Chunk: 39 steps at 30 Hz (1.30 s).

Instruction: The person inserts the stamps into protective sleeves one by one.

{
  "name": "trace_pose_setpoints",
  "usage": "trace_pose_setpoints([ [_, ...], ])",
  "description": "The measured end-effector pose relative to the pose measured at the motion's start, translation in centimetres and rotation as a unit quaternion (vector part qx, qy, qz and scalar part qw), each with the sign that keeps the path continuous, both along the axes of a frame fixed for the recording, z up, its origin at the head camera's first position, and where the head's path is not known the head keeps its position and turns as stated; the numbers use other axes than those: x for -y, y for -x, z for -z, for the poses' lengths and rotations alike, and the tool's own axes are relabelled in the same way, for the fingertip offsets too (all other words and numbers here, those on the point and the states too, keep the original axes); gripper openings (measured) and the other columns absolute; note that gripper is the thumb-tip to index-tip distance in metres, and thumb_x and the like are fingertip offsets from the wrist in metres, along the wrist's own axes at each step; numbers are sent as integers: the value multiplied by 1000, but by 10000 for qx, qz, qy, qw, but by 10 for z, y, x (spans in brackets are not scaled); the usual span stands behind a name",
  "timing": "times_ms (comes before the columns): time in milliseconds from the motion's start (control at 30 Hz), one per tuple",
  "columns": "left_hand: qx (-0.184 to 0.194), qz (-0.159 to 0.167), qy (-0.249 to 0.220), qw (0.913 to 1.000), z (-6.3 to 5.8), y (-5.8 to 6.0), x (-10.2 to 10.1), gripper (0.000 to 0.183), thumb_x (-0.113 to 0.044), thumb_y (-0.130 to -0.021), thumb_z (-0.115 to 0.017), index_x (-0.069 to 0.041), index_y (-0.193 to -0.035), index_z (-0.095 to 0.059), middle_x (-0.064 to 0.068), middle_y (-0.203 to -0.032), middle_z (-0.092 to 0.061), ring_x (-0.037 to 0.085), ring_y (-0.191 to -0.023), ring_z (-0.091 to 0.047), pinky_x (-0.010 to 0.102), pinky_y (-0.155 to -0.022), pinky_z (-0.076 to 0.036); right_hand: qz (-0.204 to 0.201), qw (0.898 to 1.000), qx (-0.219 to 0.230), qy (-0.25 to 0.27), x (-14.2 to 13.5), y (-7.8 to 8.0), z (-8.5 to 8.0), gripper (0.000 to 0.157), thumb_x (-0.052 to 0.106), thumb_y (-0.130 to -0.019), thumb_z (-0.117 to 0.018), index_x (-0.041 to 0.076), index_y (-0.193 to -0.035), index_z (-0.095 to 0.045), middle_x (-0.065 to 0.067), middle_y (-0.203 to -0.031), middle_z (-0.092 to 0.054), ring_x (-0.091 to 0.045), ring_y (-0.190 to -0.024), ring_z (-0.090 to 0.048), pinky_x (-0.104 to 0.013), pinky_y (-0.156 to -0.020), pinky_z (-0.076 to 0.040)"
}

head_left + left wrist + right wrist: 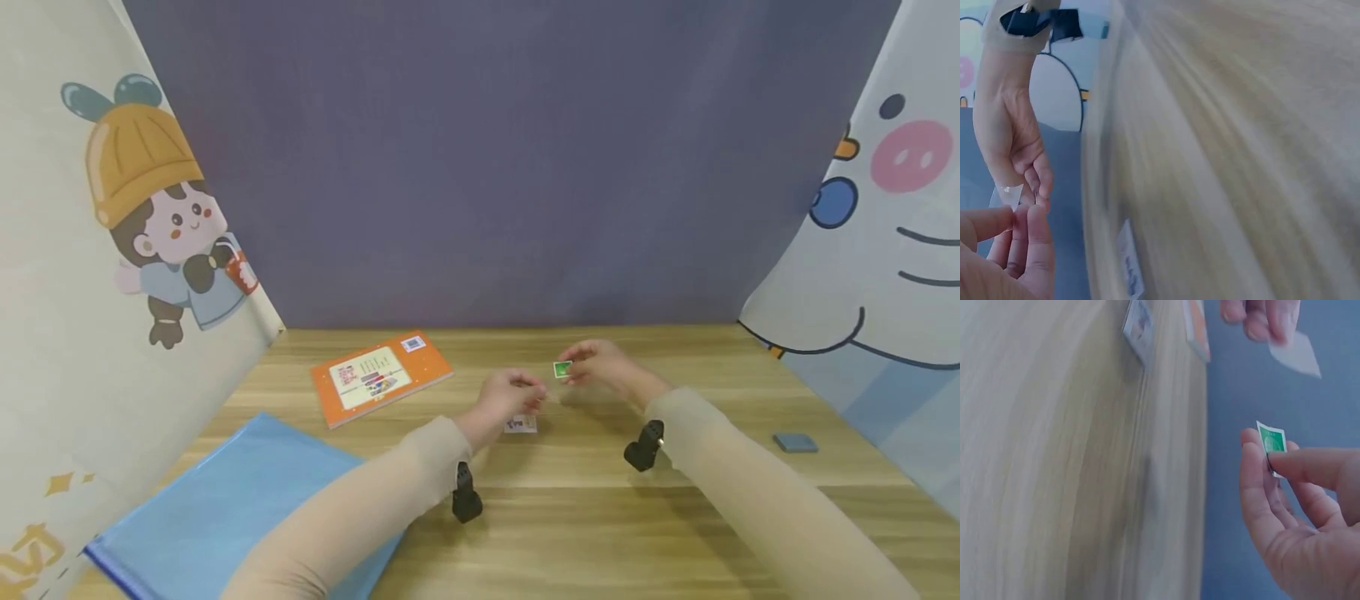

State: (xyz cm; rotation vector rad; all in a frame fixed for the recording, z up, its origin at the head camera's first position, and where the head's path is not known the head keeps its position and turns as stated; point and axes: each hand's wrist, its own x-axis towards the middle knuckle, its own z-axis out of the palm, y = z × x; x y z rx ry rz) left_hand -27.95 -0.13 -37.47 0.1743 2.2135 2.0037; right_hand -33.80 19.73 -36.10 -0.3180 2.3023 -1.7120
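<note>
Papery green slip [1274,440], wood-grained table [570,533]

In the head view, the blue sheet [225,500] is cropped at lower left; right of centre, the right hand [603,367] partly covers the green sticker [562,368].

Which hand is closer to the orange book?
The left. The left hand is a little to the right of the orange book; the right hand is farther off to the right.
</note>
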Motion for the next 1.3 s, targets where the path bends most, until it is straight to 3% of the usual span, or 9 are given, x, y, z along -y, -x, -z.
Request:
trace_pose_setpoints([
  [167,-232,-215,-311,9990,-13,5,8,21,-1,-90,-65,8,-109,-64,22,-98,-70,31,-87,-70,40,-83,-60,199,9998,-34,87,7,-8,-11,38,-9,-88,-61,-17,-124,-50,-13,-98,-65,-13,-77,-69,-29,-78,-61],
  [333,-414,-379,-458,9974,-19,8,14,25,-4,-91,-65,6,-114,-65,21,-102,-70,23,-81,-69,38,-84,-60,409,9987,-54,311,16,-18,-19,39,-8,-90,-60,-18,-126,-49,-23,-108,-67,-12,-76,-70,-31,-81,-60],
  [433,-410,-481,-441,9970,-23,9,15,21,-6,-91,-66,3,-110,-67,19,-102,-69,16,-77,-67,33,-81,-60,562,9972,-97,487,19,-22,-23,37,-6,-90,-60,-17,-124,-52,-17,-104,-69,-11,-76,-69,-30,-82,-60],
  [600,-336,-589,-578,9960,-29,12,17,20,-9,-90,-68,3,-106,-68,15,-98,-70,20,-81,-68,31,-80,-60,686,9959,-348,482,22,-25,-30,34,-1,-90,-63,-13,-121,-56,-2,-94,-69,-10,-79,-69,-29,-84,-59],
  [800,-397,-662,-644,9949,-36,14,20,21,-12,-90,-69,3,-105,-68,12,-94,-70,26,-85,-68,30,-78,-60,827,9944,-434,502,29,-30,-42,32,6,-91,-66,-10,-117,-60,0,-97,-68,-8,-79,-67,-29,-86,-58],
  [1000,-441,-655,-709,9944,-43,12,22,22,-12,-89,-70,5,-103,-68,20,-100,-70,14,-74,-65,28,-76,-60,884,9926,-283,787,34,-35,-53,33,6,-92,-65,-10,-119,-58,1,-94,-68,-9,-79,-67,-29,-87,-58],
  [1300,-375,-697,-759,9940,-46,12,24,24,-11,-88,-71,7,-103,-68,26,-105,-68,14,-73,-66,26,-73,-60,968,9894,-335,1028,38,-40,-58,31,4,-91,-65,-12,-117,-58,0,-91,-68,-14,-82,-69,-26,-83,-59],
])
